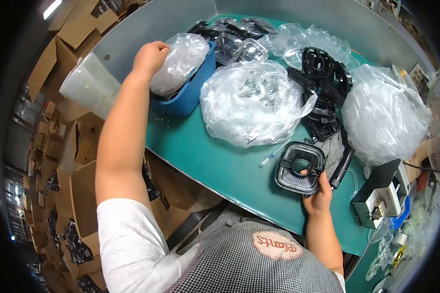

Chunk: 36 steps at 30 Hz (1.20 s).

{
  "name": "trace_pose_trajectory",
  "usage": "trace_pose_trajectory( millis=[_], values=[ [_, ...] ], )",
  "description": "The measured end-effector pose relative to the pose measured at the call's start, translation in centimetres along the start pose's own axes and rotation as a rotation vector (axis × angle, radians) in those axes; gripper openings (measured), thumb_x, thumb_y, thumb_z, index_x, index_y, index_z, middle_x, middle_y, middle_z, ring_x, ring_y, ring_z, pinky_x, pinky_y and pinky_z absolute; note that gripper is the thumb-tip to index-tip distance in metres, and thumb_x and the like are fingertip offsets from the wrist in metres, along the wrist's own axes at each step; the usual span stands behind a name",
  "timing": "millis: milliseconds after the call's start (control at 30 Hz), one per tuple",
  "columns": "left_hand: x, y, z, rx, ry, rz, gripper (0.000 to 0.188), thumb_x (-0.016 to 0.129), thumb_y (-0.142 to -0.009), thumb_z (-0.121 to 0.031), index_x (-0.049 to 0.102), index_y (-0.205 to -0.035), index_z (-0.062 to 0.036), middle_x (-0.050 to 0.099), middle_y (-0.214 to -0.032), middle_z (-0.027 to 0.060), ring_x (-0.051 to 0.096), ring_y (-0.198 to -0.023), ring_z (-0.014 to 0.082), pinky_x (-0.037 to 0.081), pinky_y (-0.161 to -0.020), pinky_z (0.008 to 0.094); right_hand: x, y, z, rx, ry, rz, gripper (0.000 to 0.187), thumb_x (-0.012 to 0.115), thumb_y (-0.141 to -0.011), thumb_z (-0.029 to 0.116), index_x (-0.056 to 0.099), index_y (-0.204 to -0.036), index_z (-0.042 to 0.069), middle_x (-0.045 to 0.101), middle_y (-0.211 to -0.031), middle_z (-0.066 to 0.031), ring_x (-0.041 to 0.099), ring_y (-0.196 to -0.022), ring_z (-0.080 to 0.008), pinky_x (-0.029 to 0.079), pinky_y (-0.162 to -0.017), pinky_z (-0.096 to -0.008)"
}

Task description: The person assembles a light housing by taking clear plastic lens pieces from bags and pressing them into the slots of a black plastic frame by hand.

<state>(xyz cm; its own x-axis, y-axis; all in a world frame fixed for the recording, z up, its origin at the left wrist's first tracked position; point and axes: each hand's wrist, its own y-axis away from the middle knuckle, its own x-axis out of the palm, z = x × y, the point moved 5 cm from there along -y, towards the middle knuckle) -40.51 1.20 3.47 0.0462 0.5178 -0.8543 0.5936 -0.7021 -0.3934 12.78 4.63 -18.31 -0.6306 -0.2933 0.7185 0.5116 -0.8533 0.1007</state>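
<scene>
My right hand (319, 195) grips a square black plastic housing (300, 167) with rounded corners and a round opening, above the near edge of the table. A fingertip shows through that opening. At the far left my left hand (151, 57) is closed at the edge of a clear plastic bag (183, 61), which lies in a blue bin (181, 103). What its fingertips pinch is partly hidden. Between the hands sits a large open plastic bag (230, 110) full of clear parts. More black housings (322, 110) are piled beyond the right hand.
The green tabletop (205, 161) has a raised grey wall (166, 29) behind. A pen (268, 160) and a grey cloth (331, 151) lie near the housing. At right stand a full plastic bag (384, 115) and a small black-and-white box (382, 198). Cardboard boxes (85, 188) fill the floor at left.
</scene>
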Motion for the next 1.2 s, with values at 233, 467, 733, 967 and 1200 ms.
trace_pose_trajectory(
  millis=[233,467,733,967,1200],
  values=[
    [6.2,-6.9,2.3,-0.010,-0.408,0.502,0.029,0.061,-0.083,-0.017,0.070,-0.109,-0.0129,0.070,-0.099,0.0146,0.068,-0.086,0.0278,0.053,-0.077,0.0373,1.5,-0.3,0.6,0.023,0.003,0.036,0.044,0.044,-0.100,0.033,0.045,-0.130,-0.001,0.065,-0.105,-0.0168,0.064,-0.096,-0.0285,0.053,-0.088,-0.0433],
    [5.2,-6.1,4.3,-0.196,-0.067,0.575,0.029,0.058,-0.086,-0.022,0.071,-0.110,-0.0134,0.067,-0.089,0.0076,0.063,-0.075,0.0218,0.050,-0.063,0.0341,1.7,-0.3,0.7,0.045,-0.010,0.094,0.045,0.046,-0.100,0.032,0.044,-0.128,-0.002,0.063,-0.108,-0.0160,0.062,-0.102,-0.0270,0.051,-0.092,-0.0410],
    [6.6,-5.7,2.6,-0.365,0.394,0.120,0.043,0.062,-0.084,-0.037,0.068,-0.102,0.0017,0.064,-0.094,0.0083,0.056,-0.088,0.0210,0.044,-0.079,0.0368,1.4,-0.1,0.4,0.024,0.004,0.049,0.046,0.046,-0.100,0.032,0.043,-0.130,-0.003,0.063,-0.109,-0.0168,0.063,-0.100,-0.0279,0.052,-0.091,-0.0421],
    [1.6,-10.0,8.0,-0.419,0.702,-0.142,0.030,0.060,-0.081,-0.028,0.065,-0.083,0.0021,0.056,-0.075,0.0062,0.052,-0.072,0.0162,0.040,-0.064,0.0325,1.6,-0.2,0.5,0.025,0.008,0.100,0.043,0.042,-0.101,0.028,0.041,-0.130,-0.003,0.062,-0.112,-0.0187,0.063,-0.102,-0.0297,0.052,-0.091,-0.0435],
    [-7.0,-11.5,2.6,-0.054,1.239,-0.318,0.024,0.068,-0.087,-0.018,0.066,-0.103,0.0000,0.067,-0.095,0.0074,0.063,-0.088,0.0168,0.049,-0.080,0.0302,1.9,-0.2,0.8,0.045,0.005,0.143,0.043,0.048,-0.099,0.032,0.048,-0.124,-0.004,0.063,-0.107,-0.0165,0.064,-0.098,-0.0246,0.054,-0.088,-0.0376]
  ],
)
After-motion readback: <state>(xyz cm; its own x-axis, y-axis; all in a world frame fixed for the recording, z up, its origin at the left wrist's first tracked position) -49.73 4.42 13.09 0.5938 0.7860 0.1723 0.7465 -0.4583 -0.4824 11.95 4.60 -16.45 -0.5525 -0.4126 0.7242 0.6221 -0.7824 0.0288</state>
